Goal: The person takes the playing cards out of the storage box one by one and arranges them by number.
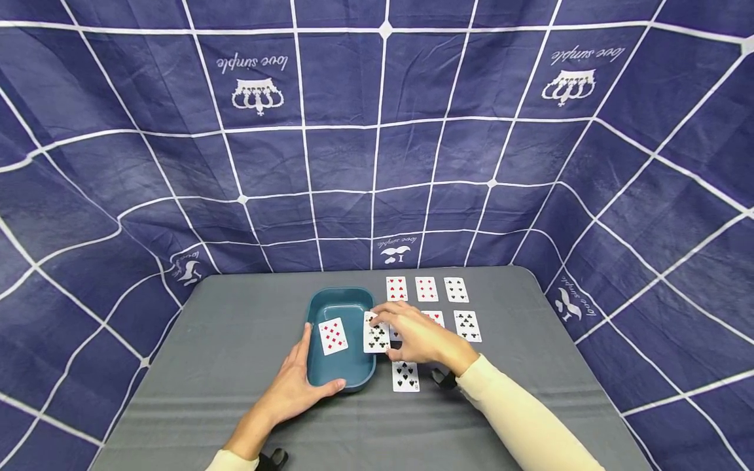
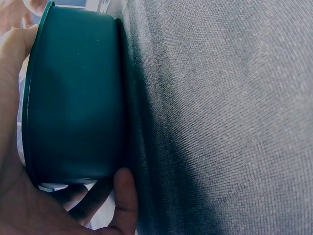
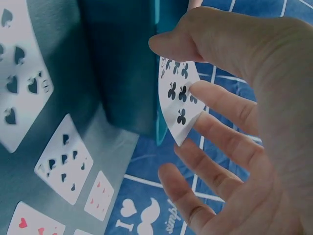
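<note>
A teal plastic tub [image 1: 341, 386] stands on the grey table. My left hand [image 1: 294, 386] grips its near left corner, thumb at the front rim and fingers along the left side; the left wrist view shows the thumb on the rim of the tub [image 2: 73, 98]. Inside lies a playing card of diamonds [image 1: 333, 336], face up. Over the tub's right rim, my right hand [image 1: 418, 333] pinches a playing card of clubs [image 1: 376, 341]. In the right wrist view this clubs card [image 3: 177, 105] is slightly bent between thumb and fingers, beside the rim.
Right of the tub, several face-up cards lie in rows, among them a hearts card [image 1: 396, 288], a diamonds card [image 1: 427, 288] and a spades card [image 1: 405, 377]. My right forearm [image 1: 518, 412] crosses the table's right side. Blue gridded cloth [image 1: 341, 157] hangs around the table.
</note>
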`<control>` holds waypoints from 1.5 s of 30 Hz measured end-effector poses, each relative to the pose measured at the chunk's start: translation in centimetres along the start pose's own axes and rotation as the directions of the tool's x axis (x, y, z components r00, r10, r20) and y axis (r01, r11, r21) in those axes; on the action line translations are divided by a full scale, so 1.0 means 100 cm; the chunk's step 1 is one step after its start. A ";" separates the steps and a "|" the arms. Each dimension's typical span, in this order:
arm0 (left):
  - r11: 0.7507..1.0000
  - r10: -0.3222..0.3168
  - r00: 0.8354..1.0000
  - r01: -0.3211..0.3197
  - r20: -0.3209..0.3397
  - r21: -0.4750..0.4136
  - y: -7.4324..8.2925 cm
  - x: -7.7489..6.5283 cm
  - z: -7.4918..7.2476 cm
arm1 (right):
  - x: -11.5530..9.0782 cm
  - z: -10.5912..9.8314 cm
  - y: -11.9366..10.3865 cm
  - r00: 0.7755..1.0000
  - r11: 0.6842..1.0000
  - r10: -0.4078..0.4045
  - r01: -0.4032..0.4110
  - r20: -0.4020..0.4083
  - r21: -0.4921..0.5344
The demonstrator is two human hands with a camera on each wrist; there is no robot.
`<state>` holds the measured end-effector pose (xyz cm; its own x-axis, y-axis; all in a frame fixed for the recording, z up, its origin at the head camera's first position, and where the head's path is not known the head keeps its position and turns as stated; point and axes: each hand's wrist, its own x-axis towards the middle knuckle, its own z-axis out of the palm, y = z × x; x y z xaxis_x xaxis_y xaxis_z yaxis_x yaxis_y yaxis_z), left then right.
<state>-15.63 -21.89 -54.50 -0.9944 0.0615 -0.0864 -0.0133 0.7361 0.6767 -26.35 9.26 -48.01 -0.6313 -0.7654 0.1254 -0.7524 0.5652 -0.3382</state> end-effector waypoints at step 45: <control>1.000 0.012 1.000 -0.012 -0.010 0.006 -0.001 0.001 0.000 | -0.125 0.021 0.059 0.996 0.997 0.078 -0.077 -0.043 0.021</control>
<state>-15.75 -21.94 -54.63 -0.9954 0.0639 -0.0709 -0.0004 0.7396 0.6730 -22.47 21.54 -53.51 -0.6954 -0.7052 0.1386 -0.6976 0.6160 -0.3660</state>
